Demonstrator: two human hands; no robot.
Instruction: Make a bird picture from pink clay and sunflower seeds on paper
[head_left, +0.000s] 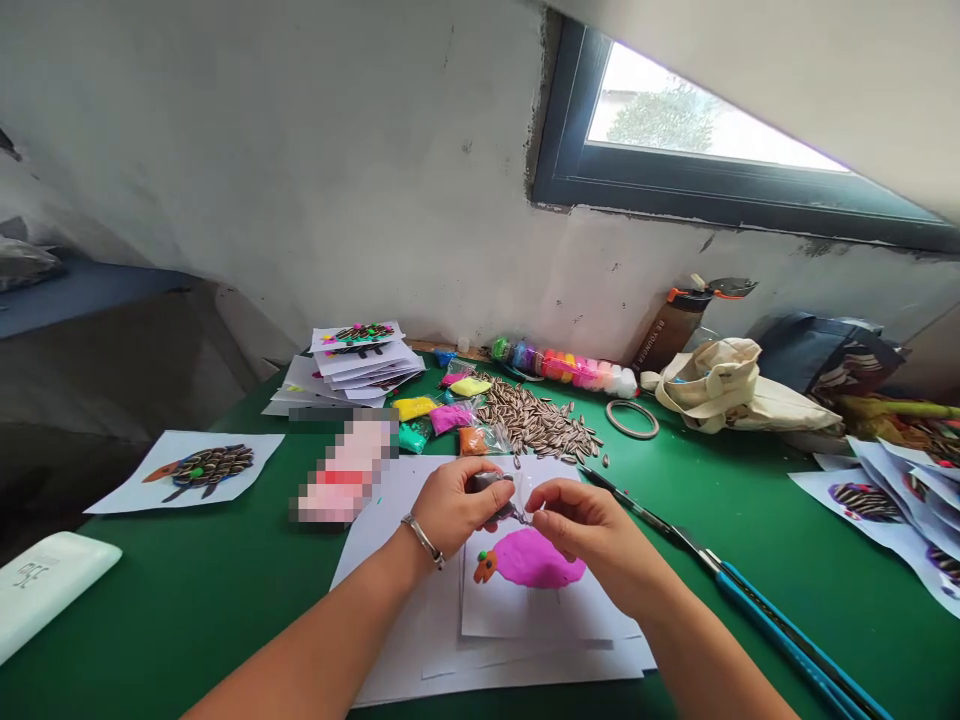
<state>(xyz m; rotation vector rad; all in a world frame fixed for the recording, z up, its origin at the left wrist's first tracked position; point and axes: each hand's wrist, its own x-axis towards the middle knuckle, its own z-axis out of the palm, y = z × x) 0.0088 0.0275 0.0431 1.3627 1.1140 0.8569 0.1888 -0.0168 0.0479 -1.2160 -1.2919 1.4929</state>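
Left hand (454, 505): from my end of the head camera, I see its thumb and fingers curled in tightly, gripping a dark packet (487, 488).
Right hand (589, 520): thumb and forefinger drawn narrow, as I read it, pinching the packet's clear end; the other fingers are bent in behind them.
Dark packet: held up between my two hands, its dark bulk under the left thumb, its clear plastic reaching across to the right fingertips. I cannot make out its far side.
Pink clay shape (541, 560): flat on a small white sheet (536, 622), just below the packet as I view it, between my forearms; I see no finger pressing on it.
Orange clay head (485, 568): joined to the pink shape's left end, with a green dab and a dark spot on it, nearer the left hand than the right.
White papers (390, 650): spread beneath the small sheet, on the green table (247, 610).
Striped seeds (536, 420): heaped beyond my hands, touching neither.
Clay bags: yellow (414, 408), magenta (448, 418) and orange (472, 440) among them, left of the seeds.
Blue-handled tool (780, 610): slanting along my right side, its dark end near the papers.
Seed-covered picture (202, 465): well off to my left.
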